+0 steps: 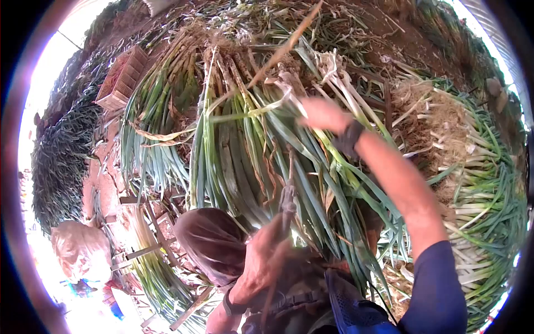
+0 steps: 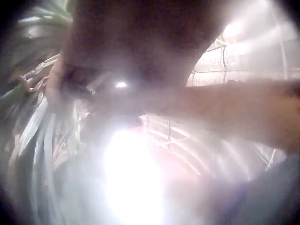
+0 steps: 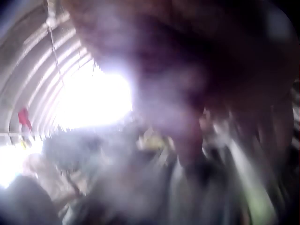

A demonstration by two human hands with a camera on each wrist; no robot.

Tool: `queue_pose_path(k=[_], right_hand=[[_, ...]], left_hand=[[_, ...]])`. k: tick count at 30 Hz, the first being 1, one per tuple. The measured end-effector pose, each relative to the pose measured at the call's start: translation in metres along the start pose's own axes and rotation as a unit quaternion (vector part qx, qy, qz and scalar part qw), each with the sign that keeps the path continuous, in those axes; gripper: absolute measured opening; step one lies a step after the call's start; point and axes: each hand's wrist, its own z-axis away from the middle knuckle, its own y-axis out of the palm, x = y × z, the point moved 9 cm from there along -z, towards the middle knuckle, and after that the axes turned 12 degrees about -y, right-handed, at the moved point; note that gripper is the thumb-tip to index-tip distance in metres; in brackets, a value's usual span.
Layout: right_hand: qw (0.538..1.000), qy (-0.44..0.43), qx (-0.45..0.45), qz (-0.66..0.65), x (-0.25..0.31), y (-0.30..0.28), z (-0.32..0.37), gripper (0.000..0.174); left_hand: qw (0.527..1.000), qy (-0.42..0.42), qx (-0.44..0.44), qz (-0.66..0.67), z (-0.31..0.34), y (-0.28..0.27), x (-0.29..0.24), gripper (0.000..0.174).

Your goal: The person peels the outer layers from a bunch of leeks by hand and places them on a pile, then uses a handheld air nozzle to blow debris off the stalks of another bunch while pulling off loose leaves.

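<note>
In the head view, long green onions [image 1: 228, 150] lie in bunches, roots towards the top and leaves hanging down. The right hand [image 1: 325, 114], blurred, has its fingers curled round pale, peeling leaf ends [image 1: 286, 92] above the middle bunch. Lower down, the left hand [image 1: 267, 253] grips a greyish, knobby stem-like piece [image 1: 287, 203] that points up over the leaves. In the left wrist view, the left hand [image 2: 140, 42] is a dark shape beside leaves [image 2: 37, 136]. In the right wrist view, the right hand [image 3: 187, 70] is dark and blurred, its fingers unclear.
More onions with white stems [image 1: 478, 206] lie in a long row at the right. A crate [image 1: 123, 78] stands at the upper left. Below it are a pale sack [image 1: 82, 250] and a wooden rack [image 1: 139, 253] holding onions. Dry leaves litter the ground.
</note>
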Motion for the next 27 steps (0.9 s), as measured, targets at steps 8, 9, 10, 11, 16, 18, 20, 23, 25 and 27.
queue_pose_path(k=[8, 9, 10, 11, 16, 18, 20, 23, 25, 27], right_hand=[[0.991, 0.114, -0.055, -0.052, -0.040, 0.039, 0.073, 0.032], [0.988, 0.113, -0.049, -0.093, -0.045, 0.028, 0.072, 0.033], [0.982, 0.137, -0.083, -0.097, -0.054, 0.009, 0.076, 0.027], [0.975, 0.101, -0.125, -0.154, -0.057, -0.012, 0.081, 0.023], [0.931, 0.083, -0.233, -0.268, -0.081, -0.123, 0.125, 0.033], [0.941, 0.126, -0.243, -0.200, -0.104, -0.145, 0.144, 0.033], [0.937, 0.162, -0.239, -0.196, -0.118, -0.135, 0.153, 0.031], [0.940, 0.212, -0.201, -0.175, -0.158, -0.074, 0.143, 0.026], [0.949, 0.277, -0.086, -0.128, -0.177, -0.007, 0.132, 0.029], [0.975, 0.206, -0.014, 0.084, -0.174, 0.039, 0.120, 0.044]], left_hand=[[0.995, -0.017, -0.075, 0.066, -0.074, -0.020, -0.047, 0.047], [0.991, 0.012, -0.086, 0.106, -0.084, -0.023, -0.052, 0.047], [0.987, 0.041, -0.096, 0.126, -0.091, -0.024, -0.056, 0.047], [0.987, 0.069, -0.079, 0.121, -0.097, -0.021, -0.060, 0.051], [0.995, 0.095, -0.027, -0.011, -0.103, 0.000, -0.069, 0.053], [0.991, 0.093, -0.090, -0.034, -0.100, -0.005, -0.062, 0.052], [0.996, 0.060, -0.059, 0.004, -0.096, -0.003, -0.057, 0.052], [0.995, 0.074, -0.062, -0.003, -0.089, 0.001, -0.039, 0.053], [0.997, 0.052, -0.060, -0.013, -0.079, 0.002, -0.033, 0.054], [0.998, 0.025, -0.045, -0.034, -0.069, 0.001, -0.039, 0.056]])
